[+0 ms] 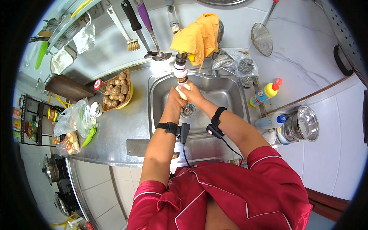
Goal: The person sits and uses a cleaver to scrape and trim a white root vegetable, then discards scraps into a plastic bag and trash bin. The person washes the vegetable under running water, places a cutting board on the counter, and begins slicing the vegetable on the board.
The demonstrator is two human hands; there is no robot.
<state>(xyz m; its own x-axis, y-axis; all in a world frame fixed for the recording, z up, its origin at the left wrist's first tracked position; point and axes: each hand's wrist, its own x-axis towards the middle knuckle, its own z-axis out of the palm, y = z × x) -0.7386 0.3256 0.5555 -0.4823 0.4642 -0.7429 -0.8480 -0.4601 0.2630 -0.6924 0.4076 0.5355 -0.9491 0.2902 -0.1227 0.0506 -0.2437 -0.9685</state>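
Over the stainless steel sink (pixel 227 100), both hands grip one pale, smooth oblong piece (pixel 182 92), perhaps a peeled root vegetable. My left hand (pixel 174 98) holds it from the left and below. From the right, my right hand (pixel 195 93) closes around it, thumb on top. Directly above is the faucet nozzle (pixel 180 72), its upper part draped with an orange cloth (pixel 197 37). I cannot tell whether water runs. Beneath the hands lies the drain strainer (pixel 188 110), with scraps in it. Each wrist wears a black strap with a cabled device.
A cleaver (pixel 137 147) lies at the counter's front edge, partly behind my left forearm. Leftward are a basket of taros (pixel 116 93), plastic bags (pixel 77 118) and a green pepper (pixel 89 136). A detergent bottle (pixel 264 93) and metal bowls (pixel 307 123) stand right. Utensils hang behind.
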